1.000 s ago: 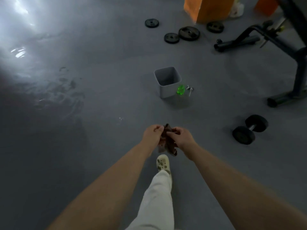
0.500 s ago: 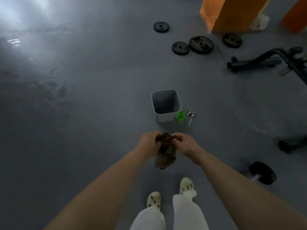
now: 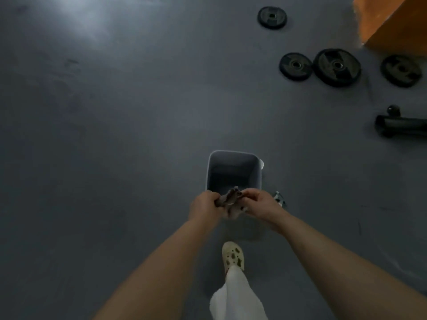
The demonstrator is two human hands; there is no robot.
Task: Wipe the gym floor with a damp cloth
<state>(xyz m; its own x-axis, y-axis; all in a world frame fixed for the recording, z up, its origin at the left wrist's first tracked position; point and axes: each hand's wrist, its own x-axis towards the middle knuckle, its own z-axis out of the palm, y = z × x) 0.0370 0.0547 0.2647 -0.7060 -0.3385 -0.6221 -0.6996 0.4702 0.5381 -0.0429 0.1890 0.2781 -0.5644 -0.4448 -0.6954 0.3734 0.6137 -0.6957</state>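
Overhead, head view: the left hand [image 3: 203, 205] and right hand [image 3: 258, 203] both clench the bunched brown cloth [image 3: 231, 203] just over the near rim of the grey bucket [image 3: 233, 168], apparently wringing it; wiping the floor [image 3: 104, 135] comes next. Weight plates [image 3: 336, 66], a bar [image 3: 402, 125] and an orange block [image 3: 392, 21] crowd the far right.

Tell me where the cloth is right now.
In the head view the brown cloth is low in the centre, held bunched between the left hand and right hand, at the near rim of the grey bin.
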